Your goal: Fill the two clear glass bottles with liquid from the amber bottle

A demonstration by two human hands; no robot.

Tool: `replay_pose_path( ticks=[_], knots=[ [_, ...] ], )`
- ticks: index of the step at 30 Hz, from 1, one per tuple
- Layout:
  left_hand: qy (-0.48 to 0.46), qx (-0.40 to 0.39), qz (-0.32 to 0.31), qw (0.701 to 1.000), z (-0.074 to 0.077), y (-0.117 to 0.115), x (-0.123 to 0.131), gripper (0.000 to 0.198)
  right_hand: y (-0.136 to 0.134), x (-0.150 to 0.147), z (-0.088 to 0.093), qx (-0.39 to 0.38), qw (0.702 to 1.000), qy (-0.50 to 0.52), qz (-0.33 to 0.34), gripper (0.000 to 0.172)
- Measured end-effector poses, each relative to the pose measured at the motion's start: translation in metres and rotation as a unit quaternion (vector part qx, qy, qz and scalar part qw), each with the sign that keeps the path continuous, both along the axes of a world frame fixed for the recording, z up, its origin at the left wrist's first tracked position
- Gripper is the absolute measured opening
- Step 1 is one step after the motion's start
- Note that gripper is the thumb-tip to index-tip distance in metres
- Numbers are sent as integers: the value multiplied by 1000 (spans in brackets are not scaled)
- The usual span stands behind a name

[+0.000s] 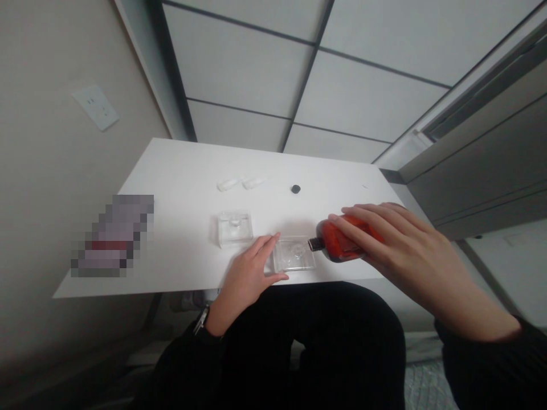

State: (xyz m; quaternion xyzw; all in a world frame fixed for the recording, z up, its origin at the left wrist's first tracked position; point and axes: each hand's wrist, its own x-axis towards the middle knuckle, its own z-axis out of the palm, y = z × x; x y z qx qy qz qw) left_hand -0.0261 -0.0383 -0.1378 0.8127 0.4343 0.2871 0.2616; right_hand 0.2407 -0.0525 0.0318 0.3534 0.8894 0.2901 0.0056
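Tipped on its side in my right hand (401,245) is a red-orange bottle (337,242). Its uncapped black-threaded neck points left, over the right edge of a clear plastic box (304,263). I cannot make out any liquid leaving the mouth. My left hand (248,272) grips this box from the left, fingers along the far side and thumb along the near side. A second clear box (235,230) stands on the table just beyond my left hand. Farther back lies a small black cap (296,189).
The white table (179,250) has its front edge close to my legs. Two small clear pieces (228,184) lie toward the back. At the left edge is a pixelated object (111,236). Panelled doors (243,62) rise behind the table, and a wall (47,171) stands at left.
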Motion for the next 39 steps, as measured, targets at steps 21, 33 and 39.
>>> replay_pose_path(
  ticks=[21, 33, 39],
  knots=[
    [14, 9, 4, 1000, -1, 0, 1, 91, 0, -3, 8, -29, 999, -17, -15, 56],
    [2, 15, 0, 1000, -2, -1, 0, 89, 2, -3, 6, -55, 998, 1, -20, 58],
    [10, 2, -1, 1000, 1, -1, 0, 89, 1, -9, 8, -58, 998, -3, -17, 59]
  ],
)
